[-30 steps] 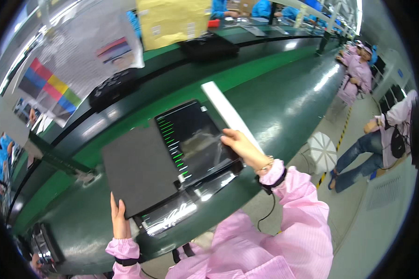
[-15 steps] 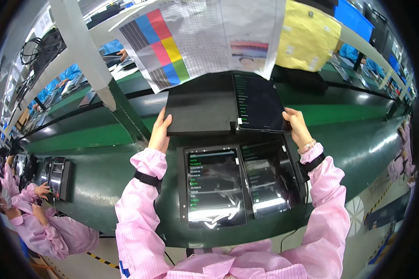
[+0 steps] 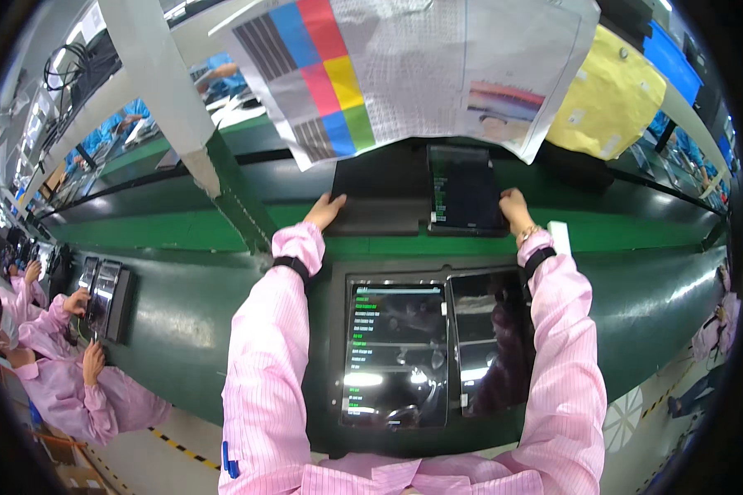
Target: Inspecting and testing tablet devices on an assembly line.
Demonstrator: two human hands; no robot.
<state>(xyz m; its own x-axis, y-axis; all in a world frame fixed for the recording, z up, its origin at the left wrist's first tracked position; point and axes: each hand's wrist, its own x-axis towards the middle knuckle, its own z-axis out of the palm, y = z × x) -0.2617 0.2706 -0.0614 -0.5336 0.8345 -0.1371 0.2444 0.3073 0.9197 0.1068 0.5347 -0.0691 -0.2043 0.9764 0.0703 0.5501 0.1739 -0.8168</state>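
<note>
My left hand [image 3: 324,211] and my right hand [image 3: 516,209] grip the opposite side edges of a black tray [image 3: 377,194] at the far side of the bench. A dark tablet [image 3: 470,190] with lines of small text lies in its right half; the left half is bare. The tray's far edge is hidden under a hanging sheet. Nearer me, between my forearms, rests another black tray [image 3: 338,330]. It holds a lit tablet [image 3: 398,355] with a text list on the left and a darker tablet [image 3: 491,330] on the right, partly covered by my right sleeve.
A printed sheet with colour blocks [image 3: 404,74] hangs above the far tray, beside a yellow bag [image 3: 611,95]. A post [image 3: 215,173] stands to the left. Further left, a co-worker in pink [image 3: 66,363] handles devices in a tray [image 3: 111,301]. A white block [image 3: 560,238] is beside my right wrist.
My arms have stretched farther forward, carrying the tray with its tablet away from me to the far strip of the bench. The view has shifted a little. The near tray still lies on the bench.
</note>
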